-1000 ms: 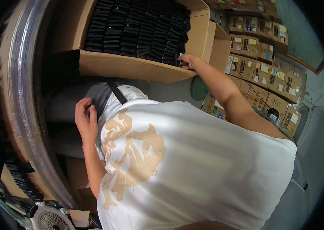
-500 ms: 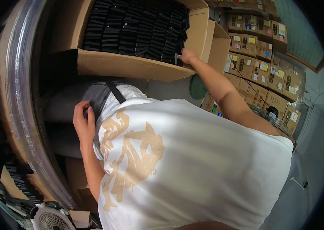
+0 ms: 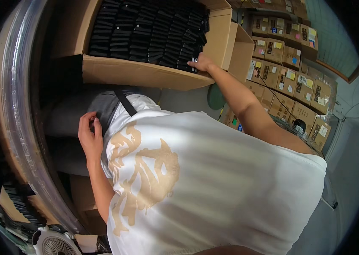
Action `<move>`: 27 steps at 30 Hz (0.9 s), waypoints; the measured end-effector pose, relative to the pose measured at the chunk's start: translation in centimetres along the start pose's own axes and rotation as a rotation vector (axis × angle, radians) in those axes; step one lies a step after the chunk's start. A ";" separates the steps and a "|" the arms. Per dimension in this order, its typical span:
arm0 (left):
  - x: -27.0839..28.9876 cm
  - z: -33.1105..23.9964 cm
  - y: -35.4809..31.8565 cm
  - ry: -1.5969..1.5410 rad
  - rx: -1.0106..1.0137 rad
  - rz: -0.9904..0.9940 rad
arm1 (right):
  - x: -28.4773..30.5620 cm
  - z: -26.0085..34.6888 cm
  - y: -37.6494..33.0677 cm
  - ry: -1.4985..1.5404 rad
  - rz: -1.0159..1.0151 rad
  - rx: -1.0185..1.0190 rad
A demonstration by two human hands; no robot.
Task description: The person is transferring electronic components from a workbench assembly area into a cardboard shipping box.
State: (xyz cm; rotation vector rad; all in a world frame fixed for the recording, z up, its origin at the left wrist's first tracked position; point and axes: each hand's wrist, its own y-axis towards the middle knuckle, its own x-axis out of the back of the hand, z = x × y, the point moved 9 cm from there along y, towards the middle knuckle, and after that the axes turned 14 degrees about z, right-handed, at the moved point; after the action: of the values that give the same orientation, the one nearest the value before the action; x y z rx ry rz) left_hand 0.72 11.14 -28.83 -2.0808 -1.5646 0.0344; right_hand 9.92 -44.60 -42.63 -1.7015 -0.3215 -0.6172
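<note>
An open cardboard box [image 3: 145,73] holds tightly packed rows of slim black pieces [image 3: 145,34]; their exact kind cannot be made out. Reaching over its near wall, my right hand [image 3: 204,63] is at the right end of the nearest row. Thumb and fingers close on a slim black piece there, with a small light glint at the fingertips; most of the piece is hidden. My left hand [image 3: 89,129] hangs beside my waist, fingers loosely curled and apart, with nothing visible in it. It is nearest to my grey trousers [image 3: 69,114].
Stacked cardboard cartons [image 3: 288,68] with labels line the right side. A curved, clear-wrapped edge [image 3: 22,106] runs down the left. At lower left is a white fan [image 3: 56,244]. A dark green round object [image 3: 216,97] sits below the box's right corner.
My right hand has shifted slightly left at the row's end, and the grey piece showing at its fingertips is now mostly covered. The left hand stays loosely curled; the view has shifted a little.
</note>
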 end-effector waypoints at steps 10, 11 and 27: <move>0.4 0.3 0.1 0.007 -0.008 -0.010 | 2.4 3.0 -4.2 0.144 -0.133 -0.128; 0.4 0.3 0.1 0.005 -0.007 -0.009 | 2.6 3.1 -4.2 0.143 -0.131 -0.129; 0.1 0.1 0.2 0.003 0.014 0.010 | -0.4 1.5 -3.8 0.700 0.374 -0.537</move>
State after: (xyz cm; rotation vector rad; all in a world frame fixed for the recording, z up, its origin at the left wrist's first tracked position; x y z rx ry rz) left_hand 0.93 11.25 -28.97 -2.0764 -1.5482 0.0458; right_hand 7.87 -42.25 -39.92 -1.8472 0.6995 -1.0210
